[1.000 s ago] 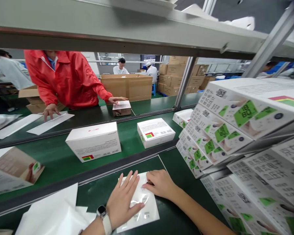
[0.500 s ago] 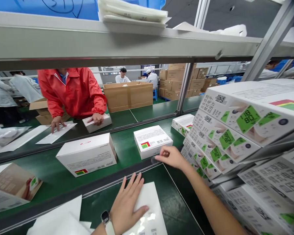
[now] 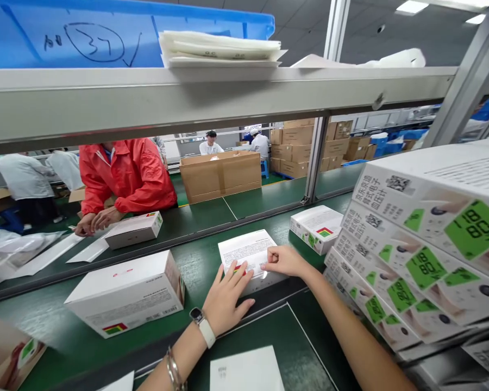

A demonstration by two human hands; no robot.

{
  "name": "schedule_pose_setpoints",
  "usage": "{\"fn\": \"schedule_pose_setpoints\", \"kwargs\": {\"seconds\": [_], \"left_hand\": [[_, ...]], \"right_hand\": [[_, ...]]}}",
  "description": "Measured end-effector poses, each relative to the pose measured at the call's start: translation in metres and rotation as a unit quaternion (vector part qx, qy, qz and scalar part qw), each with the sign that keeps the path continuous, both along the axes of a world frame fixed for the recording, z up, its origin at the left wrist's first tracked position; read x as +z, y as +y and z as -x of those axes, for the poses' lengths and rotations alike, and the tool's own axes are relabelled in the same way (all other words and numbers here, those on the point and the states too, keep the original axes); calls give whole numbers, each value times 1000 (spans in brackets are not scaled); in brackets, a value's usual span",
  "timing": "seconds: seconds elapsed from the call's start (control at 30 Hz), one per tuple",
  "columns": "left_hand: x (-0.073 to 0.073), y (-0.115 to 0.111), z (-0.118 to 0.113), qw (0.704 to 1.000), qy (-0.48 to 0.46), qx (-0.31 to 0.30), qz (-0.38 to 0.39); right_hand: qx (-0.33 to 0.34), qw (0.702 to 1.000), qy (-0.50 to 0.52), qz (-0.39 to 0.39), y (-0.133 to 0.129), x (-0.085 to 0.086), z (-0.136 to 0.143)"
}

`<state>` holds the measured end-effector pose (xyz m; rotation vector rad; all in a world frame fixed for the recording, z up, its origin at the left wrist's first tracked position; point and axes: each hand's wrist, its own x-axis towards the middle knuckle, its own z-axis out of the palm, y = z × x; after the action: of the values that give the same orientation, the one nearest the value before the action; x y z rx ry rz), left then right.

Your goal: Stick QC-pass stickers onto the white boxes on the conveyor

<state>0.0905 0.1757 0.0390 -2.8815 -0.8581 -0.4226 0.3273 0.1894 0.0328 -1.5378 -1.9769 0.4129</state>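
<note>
A flat white box [image 3: 248, 247] with printed text and a red-yellow-green mark lies on the green conveyor belt. My left hand [image 3: 227, 293], with a watch at the wrist, rests its outstretched fingers on the near left part of this box. Above the box's near right side, my right hand [image 3: 284, 262] is closed in a pinch on a small clear sticker [image 3: 263, 275], which is hard to make out against the white. A white sheet with faint print [image 3: 246, 370] lies on the near table below my hands.
Larger white boxes [image 3: 126, 293] sit left on the belt; another box [image 3: 315, 225] sits right. Stacked boxes [image 3: 424, 255] rise beside my right arm. A metal shelf [image 3: 187, 100] crosses above. Opposite, a person in a red jacket [image 3: 126, 174] works beside a box.
Both my hands have moved forward to the flat box, my left hand leaving the white sheet. The view has tilted up. Belt boxes at left shifted left; the opposite person's hands moved off their box.
</note>
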Motion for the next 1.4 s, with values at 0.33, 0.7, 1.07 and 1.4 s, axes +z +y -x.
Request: {"fn": "schedule_pose_setpoints", "kwargs": {"seconds": [0.33,0.7,1.07,1.4], "left_hand": [[-9,5,8,999,50,14,-16],[-11,25,12,991,88,0,-100],[-6,14,71,995,-40,-21,84],[-30,59,87,848,-416,170,282]], "right_hand": [[-99,979,-164,-68,5,9,12],[-144,982,88,-79,4,-27,28],[-106,905,409,43,30,-35,53],[35,885,452,103,28,-29,88]]}}
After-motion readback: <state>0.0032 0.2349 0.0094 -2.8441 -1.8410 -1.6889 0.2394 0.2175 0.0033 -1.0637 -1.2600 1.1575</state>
